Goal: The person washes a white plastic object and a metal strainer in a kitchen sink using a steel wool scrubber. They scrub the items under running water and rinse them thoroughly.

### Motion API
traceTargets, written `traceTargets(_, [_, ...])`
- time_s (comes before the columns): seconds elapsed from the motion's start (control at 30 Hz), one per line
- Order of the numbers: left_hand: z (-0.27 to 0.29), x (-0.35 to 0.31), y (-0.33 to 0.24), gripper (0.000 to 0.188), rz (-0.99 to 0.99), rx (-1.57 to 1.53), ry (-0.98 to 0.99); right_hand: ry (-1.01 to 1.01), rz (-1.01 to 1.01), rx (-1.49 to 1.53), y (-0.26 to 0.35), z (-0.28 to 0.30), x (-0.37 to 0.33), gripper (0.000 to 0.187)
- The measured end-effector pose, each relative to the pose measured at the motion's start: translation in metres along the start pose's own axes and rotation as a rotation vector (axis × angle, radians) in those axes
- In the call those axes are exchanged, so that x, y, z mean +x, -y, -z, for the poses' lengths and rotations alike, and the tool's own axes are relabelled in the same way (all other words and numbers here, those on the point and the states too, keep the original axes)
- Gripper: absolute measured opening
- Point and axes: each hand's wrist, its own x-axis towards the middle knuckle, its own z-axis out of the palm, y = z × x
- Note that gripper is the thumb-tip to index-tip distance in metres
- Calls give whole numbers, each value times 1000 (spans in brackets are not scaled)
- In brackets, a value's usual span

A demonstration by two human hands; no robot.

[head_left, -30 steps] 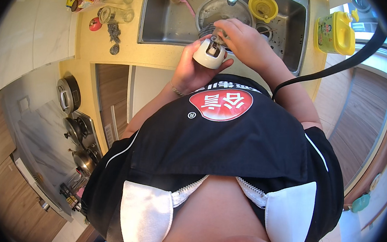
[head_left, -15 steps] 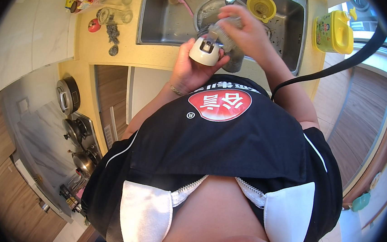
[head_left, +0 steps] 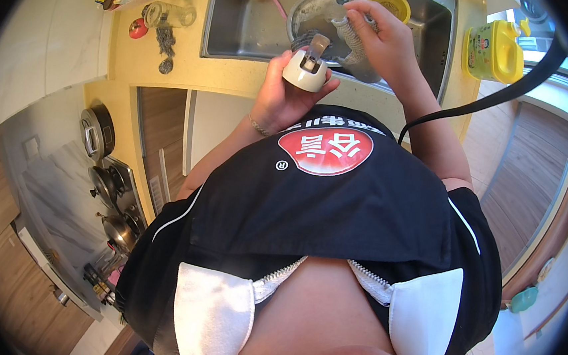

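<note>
Two bare hands meet near the front edge of a steel sink (head_left: 242,34). The left hand (head_left: 283,90) grasps a white dome-shaped object (head_left: 304,77), fingers and thumb curled around its sides; a translucent piece (head_left: 318,45) stands up from its opening, tilted slightly right. The object is held above the near edge of the yellow counter (head_left: 119,64). The right hand (head_left: 385,40), farther right, pinches a grey cloth (head_left: 353,44) that hangs down from its fingertips. Behind it sits a yellow strainer (head_left: 391,2).
</note>
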Motion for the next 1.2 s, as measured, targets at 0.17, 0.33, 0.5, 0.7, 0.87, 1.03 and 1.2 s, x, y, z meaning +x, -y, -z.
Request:
traceTargets(0.17, [-2,3,1,41,-25,70,-49,148,-98,268,24,-13,-13,20])
traceTargets(0.33, [2,7,5,37,-36,188,-74,263,85,-41,30,-38,-32,21])
traceTargets(0.5, [9,3,2,36,-8,149,-91,352,86,-115,30,-33,-35,24])
traceTargets(0.7, [3,6,11,38,-35,207,-114,274,190,-120,20,-45,-24,27])
traceTargets(0.87, [13,2,6,36,-19,149,-128,336,261,-163,18,-44,-40,23])
traceTargets(1.03, [22,11,17,36,-7,186,-112,236,250,-124,16,-45,-30,21])
traceTargets(1.2, [18,4,2,45,-74,142,-188,396,287,-183,9,-36,-47,21])
